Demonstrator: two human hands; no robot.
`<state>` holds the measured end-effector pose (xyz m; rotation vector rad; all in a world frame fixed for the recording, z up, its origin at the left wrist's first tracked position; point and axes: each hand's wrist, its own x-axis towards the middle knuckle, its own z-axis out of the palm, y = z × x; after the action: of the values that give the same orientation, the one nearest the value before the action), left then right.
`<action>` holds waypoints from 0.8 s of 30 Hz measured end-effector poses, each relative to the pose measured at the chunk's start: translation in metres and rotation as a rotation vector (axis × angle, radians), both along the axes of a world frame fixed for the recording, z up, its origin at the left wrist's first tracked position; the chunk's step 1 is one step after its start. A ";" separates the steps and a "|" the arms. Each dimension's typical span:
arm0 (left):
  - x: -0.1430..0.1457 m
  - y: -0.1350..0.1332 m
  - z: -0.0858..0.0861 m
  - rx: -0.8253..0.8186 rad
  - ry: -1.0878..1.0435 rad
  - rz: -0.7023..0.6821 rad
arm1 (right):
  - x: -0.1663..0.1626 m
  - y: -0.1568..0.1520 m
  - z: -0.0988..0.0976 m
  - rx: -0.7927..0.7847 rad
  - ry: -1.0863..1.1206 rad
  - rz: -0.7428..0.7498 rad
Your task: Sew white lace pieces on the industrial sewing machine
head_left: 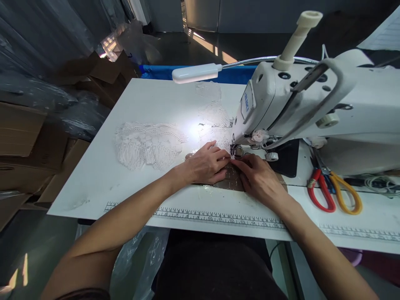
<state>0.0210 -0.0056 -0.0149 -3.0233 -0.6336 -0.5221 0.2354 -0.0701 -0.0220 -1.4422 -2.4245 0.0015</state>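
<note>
My left hand point(210, 163) lies palm down on the sewing machine bed, fingers spread and their tips close to the presser foot point(238, 151). From the other side, my right hand point(261, 177) pinches the edge of a small piece of white lace trim point(233, 158) at the needle. Under both hands is a brownish plate point(233, 179) with lines on it. More white lace point(218, 135) runs behind the foot and away across the table. My fingers hide most of the piece at the needle.
A heap of fringed white lace point(150, 143) lies left on the white table point(103, 175). The sewing machine head point(265, 96) and a lamp point(196, 73) stand above the work. Scissors point(334, 187) with red and yellow handles lie right. Cardboard boxes point(28, 154) stand left.
</note>
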 end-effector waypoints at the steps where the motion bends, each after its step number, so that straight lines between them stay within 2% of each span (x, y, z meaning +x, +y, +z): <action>1: 0.000 0.001 0.000 -0.006 0.008 0.005 | -0.001 0.001 0.000 -0.005 -0.015 -0.008; 13: -0.002 0.009 0.003 -0.105 0.021 0.030 | -0.014 0.007 0.001 -0.021 -0.101 -0.088; 17: -0.001 0.009 0.003 -0.112 0.013 0.037 | 0.000 0.008 0.004 -0.062 0.051 -0.022; 24: 0.002 0.010 0.003 -0.102 -0.003 0.041 | 0.026 0.015 0.018 -0.315 0.365 -0.044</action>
<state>0.0227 0.0045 -0.0123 -3.0968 -0.7429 -0.5084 0.2610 -0.0553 -0.0040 -1.4675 -2.1562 0.6073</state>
